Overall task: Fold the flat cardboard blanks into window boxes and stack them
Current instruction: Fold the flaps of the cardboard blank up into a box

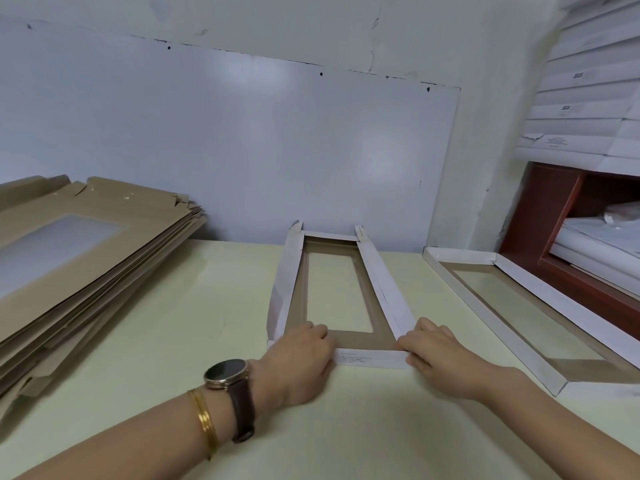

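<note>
Gripping box [360, 339] corners | left hand [301, 355] | right hand [437, 351] | flap print [353, 358] illegible

A wide head-worn camera looks forward and down, close over the table [207, 289].

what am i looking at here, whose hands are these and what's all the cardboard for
There is no machine here. This is one picture from a camera worn on a person's head, looking down at their own bare hands. The left hand, with a watch on its wrist, and the right hand each grip a near corner of a half-folded box with a window opening. It lies on a pale table. On the left is a stack of flat brown blanks; on the right sits another folded window box.
</note>
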Available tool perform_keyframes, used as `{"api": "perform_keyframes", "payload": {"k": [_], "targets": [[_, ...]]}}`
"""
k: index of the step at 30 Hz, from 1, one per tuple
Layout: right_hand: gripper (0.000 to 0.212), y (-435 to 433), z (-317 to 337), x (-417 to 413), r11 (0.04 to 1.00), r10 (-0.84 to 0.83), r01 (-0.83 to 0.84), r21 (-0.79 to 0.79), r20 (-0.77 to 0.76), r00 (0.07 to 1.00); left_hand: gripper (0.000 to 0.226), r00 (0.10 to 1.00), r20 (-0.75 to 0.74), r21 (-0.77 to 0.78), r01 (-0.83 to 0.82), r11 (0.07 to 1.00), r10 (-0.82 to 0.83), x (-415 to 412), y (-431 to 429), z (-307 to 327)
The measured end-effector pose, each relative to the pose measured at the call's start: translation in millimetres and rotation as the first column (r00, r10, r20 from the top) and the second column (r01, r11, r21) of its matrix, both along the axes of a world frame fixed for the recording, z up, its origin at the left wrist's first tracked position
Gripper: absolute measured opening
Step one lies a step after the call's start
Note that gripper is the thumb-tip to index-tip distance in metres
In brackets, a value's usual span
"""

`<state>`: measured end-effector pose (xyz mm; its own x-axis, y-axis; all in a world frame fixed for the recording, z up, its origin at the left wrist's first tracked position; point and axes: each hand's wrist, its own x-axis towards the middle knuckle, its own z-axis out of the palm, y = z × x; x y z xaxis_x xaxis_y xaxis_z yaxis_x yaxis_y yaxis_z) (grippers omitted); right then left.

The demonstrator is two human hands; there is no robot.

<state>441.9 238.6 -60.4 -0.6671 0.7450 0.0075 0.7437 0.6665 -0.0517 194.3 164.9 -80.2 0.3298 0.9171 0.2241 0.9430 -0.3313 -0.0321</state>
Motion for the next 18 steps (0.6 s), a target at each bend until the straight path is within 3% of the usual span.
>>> {"api": "perform_keyframes", "payload": {"k": [6, 11, 14, 18], "targets": [[0.016, 4.9, 15.5, -7.4, 0.991, -0.032, 0.037, -0.129, 0.037, 0.999, 0.02, 0.996, 0.089, -0.061, 0.026, 0.998, -0.021, 44.9, 19.5, 1.4], [0.017, 21.0, 33.0, -18.4, 0.925, -0.28, 0.233, -0.301, -0.122, 0.952, 0.02, 0.989, 0.151, -0.065, 0.018, 0.998, -0.008, 48.5, 25.6, 1.1], [0.02, 30.7, 29.6, -27.0, 0.933, -0.323, 0.295, -0.205, -0.119, 0.939, 0.019, 0.985, 0.175, -0.065, 0.023, 0.998, -0.011, 48.7, 24.7, 0.5], [0.029, 36.7, 19.7, -38.0, 0.884, -0.461, 0.464, -0.058, 0.05, 0.886, 0.018, 0.976, 0.219, -0.084, 0.018, 0.996, 0.001, 48.8, 24.8, 0.6]]}}
